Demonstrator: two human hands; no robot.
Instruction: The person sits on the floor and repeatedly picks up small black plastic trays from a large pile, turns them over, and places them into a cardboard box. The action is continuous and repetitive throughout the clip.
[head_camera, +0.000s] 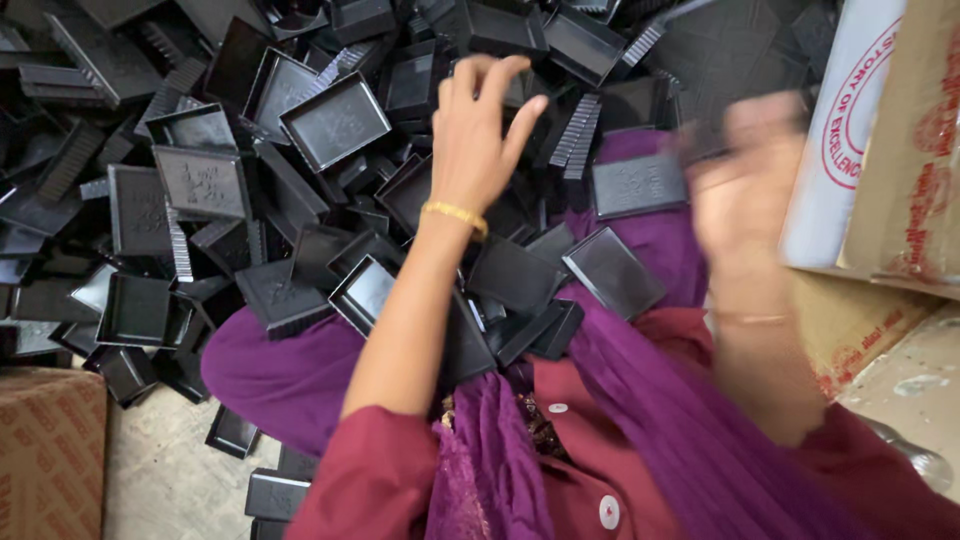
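A big heap of black plastic trays (335, 120), small, rectangular and shallow, spreads over the floor and onto my lap. My left hand (478, 135), with a gold bangle at the wrist, reaches out over the heap with fingers spread and curled. It hovers just above the trays and I see nothing in it. My right hand (745, 185) is raised at the right and badly blurred by motion. A dark shape (700, 140) sits at its fingertips, perhaps one of the black pieces, but the blur hides whether it is held. Several trays (612, 270) lie on my purple cloth.
Ribbed black comb-like strips (578, 130) are mixed in among the trays. Cardboard boxes (900, 150) with red print stand close at the right, and another brown box (50, 450) at the lower left. A patch of bare concrete floor (170, 480) shows beside it.
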